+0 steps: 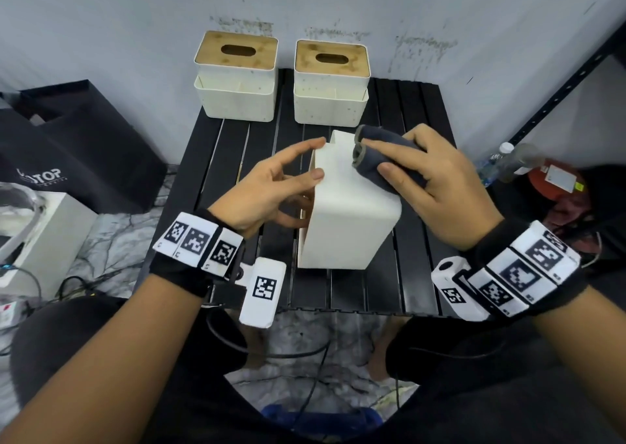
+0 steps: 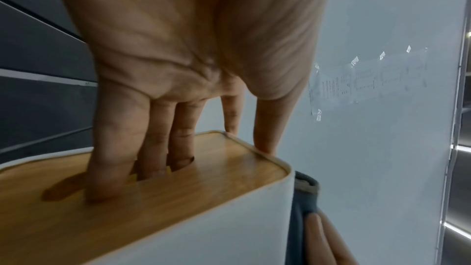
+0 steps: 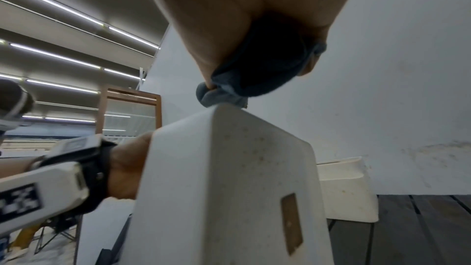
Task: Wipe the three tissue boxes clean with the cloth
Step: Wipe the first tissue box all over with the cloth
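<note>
A white tissue box (image 1: 345,206) is being held tipped on its side over the middle of the black slatted table (image 1: 420,111), with its wooden lid (image 2: 158,194) facing left. The left hand (image 1: 267,189) is gripping it there: in the left wrist view three fingers (image 2: 119,144) are curling into the lid's slot, while the index finger and thumb are lying straight against the upper edge. The right hand (image 1: 437,186) is pressing a folded dark grey cloth (image 1: 382,159) on the box's upturned side, near the far end. Its fingers are lying over the cloth and the thumb is pinching it from the side, so this hand is grasping the cloth. In the right wrist view small brownish specks are showing on the box's white wall.

Two more tissue boxes are standing upright at the table's far edge, one (image 1: 237,74) at the far left corner and one (image 1: 330,82) near the middle, close beside each other but apart. Both are showing wooden lids with oval slots.

A black bag (image 1: 78,145) is lying on the floor left of the table, and a plastic bottle (image 1: 504,162) is lying to the right.
</note>
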